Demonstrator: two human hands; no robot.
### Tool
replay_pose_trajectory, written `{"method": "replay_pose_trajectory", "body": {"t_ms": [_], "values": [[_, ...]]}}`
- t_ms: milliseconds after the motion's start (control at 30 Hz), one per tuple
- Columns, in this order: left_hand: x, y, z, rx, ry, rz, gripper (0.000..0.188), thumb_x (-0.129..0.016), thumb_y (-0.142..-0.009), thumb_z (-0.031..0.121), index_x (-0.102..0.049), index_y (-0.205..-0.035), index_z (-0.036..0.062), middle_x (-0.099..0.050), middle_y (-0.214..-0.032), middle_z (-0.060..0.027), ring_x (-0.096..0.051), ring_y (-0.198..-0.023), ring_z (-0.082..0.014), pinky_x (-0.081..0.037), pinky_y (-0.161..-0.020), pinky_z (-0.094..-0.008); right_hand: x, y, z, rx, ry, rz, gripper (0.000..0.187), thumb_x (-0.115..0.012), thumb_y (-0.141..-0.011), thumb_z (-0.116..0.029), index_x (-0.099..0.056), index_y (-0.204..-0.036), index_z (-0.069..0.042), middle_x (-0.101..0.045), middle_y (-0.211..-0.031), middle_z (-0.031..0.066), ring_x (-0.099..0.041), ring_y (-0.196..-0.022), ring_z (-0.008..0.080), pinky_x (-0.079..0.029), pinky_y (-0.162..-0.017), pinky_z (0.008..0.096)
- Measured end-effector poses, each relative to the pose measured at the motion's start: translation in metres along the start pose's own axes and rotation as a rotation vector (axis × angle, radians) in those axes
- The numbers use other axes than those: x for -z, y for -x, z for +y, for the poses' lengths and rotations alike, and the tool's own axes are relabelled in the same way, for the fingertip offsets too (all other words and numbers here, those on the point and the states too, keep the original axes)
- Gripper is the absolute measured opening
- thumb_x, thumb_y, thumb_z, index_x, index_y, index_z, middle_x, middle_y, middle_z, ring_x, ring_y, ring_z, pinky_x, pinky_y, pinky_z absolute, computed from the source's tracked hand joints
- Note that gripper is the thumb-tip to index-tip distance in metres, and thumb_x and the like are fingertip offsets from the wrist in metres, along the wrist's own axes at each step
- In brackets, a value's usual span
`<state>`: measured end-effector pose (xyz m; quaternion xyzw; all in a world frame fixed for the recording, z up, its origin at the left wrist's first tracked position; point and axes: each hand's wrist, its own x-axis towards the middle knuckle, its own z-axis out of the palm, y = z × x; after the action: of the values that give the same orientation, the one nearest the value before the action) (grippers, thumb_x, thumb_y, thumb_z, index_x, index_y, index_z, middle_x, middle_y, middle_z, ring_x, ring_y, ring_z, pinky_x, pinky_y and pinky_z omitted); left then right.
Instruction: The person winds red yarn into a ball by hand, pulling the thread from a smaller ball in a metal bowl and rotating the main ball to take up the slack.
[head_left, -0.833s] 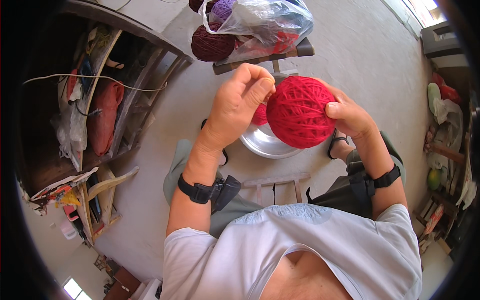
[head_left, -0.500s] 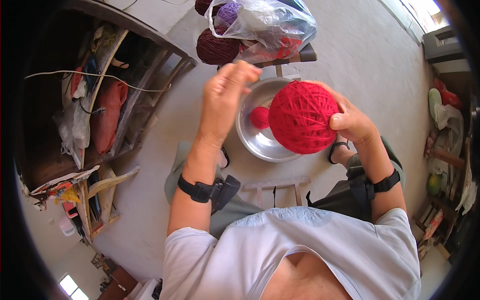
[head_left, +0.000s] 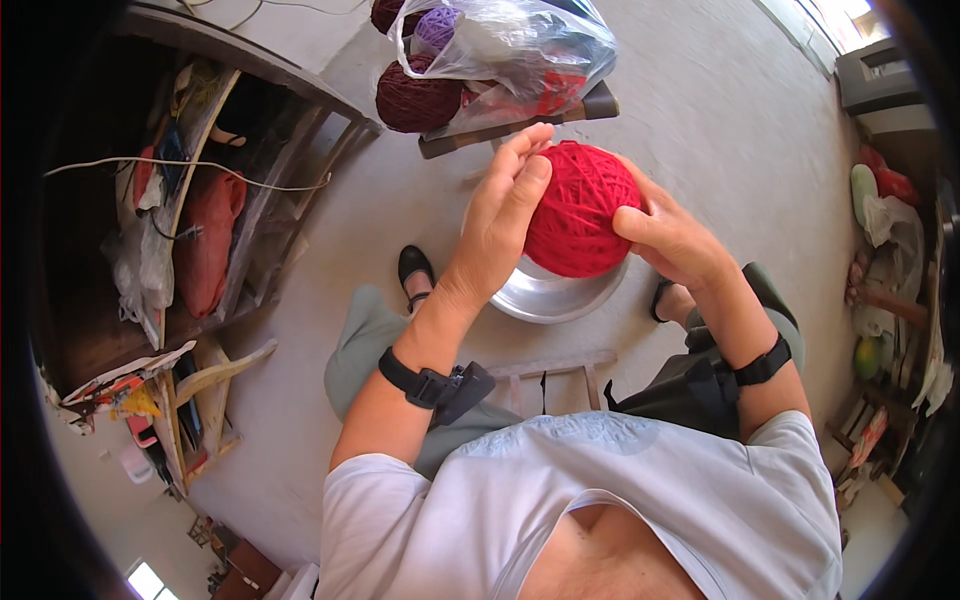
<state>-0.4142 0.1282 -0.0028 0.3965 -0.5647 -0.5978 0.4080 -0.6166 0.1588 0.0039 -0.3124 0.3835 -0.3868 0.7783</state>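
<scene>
A large red ball of yarn (head_left: 580,222) is held up between my two hands, above a shiny metal basin (head_left: 556,303). My right hand (head_left: 672,228) grips its right side, thumb on top and fingers partly hidden behind. Against the ball's left side rests my left hand (head_left: 508,205), its thumb and fingers pressed along the wound strands. The big ball and my hands cover most of the basin, so the small red ball inside it is hidden. No loose strand can be made out.
Beyond the basin, a low stool (head_left: 590,105) bears a clear plastic bag (head_left: 535,50) with dark maroon yarn balls (head_left: 415,98) and a purple one (head_left: 436,30). A wooden cabinet (head_left: 340,95) stands at left, and cluttered shelves (head_left: 890,300) line the right.
My left hand has come down and right onto the big ball, which moved slightly up and left. The small red ball in the basin has gone out of sight. My left foot has shifted outward.
</scene>
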Motion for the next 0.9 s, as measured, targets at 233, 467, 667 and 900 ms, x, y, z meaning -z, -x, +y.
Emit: {"method": "replay_pose_trajectory", "body": {"t_ms": [233,467,667,900], "values": [[0.015,-0.006,0.007,-0.019,0.054,-0.105,0.054,-0.039,-0.105,0.039,-0.044,-0.142,-0.0006,-0.048,-0.144,-0.0140,-0.045,-0.132,-0.0197,-0.033,-0.111,-0.0332,0.000,0.007,-0.017,0.067,0.335,-0.018,0.093,-0.087,-0.064,-0.040,-0.046,-0.140,-0.005,-0.056,-0.129,0.0103,-0.053,-0.122,0.0231,-0.039,-0.106,0.0359],[0.019,-0.003,0.019,0.129,0.001,-0.353,0.055,-0.041,-0.105,0.043,-0.056,-0.131,-0.0036,-0.061,-0.128,-0.0125,-0.056,-0.120,-0.0191,-0.039,-0.107,-0.0314,0.011,0.012,-0.022,0.069,0.392,-0.149,0.100,-0.088,-0.058,-0.044,-0.047,-0.140,-0.004,-0.056,-0.128,0.0109,-0.053,-0.122,0.0238,-0.039,-0.107,0.0367],[0.037,-0.003,0.021,0.227,-0.023,-0.319,0.033,-0.059,-0.100,0.029,-0.068,-0.112,-0.0009,-0.067,-0.091,-0.0033,-0.060,-0.083,-0.0086,-0.047,-0.077,-0.0236,0.015,0.011,-0.026,0.089,0.266,-0.180,0.104,-0.088,-0.058,-0.049,-0.046,-0.140,-0.002,-0.055,-0.132,0.0110,-0.053,-0.124,0.0220,-0.038,-0.108,0.0363],[0.028,-0.001,0.022,0.201,0.148,-0.120,0.017,-0.065,-0.095,0.017,-0.070,-0.094,0.0012,-0.064,-0.075,0.0007,-0.055,-0.066,-0.0038,-0.043,-0.060,-0.0197,0.035,0.018,-0.015,0.172,0.015,-0.167,0.104,-0.079,-0.067,-0.055,-0.038,-0.144,0.002,-0.048,-0.143,0.0154,-0.048,-0.132,0.0257,-0.037,-0.112,0.0418]]}}
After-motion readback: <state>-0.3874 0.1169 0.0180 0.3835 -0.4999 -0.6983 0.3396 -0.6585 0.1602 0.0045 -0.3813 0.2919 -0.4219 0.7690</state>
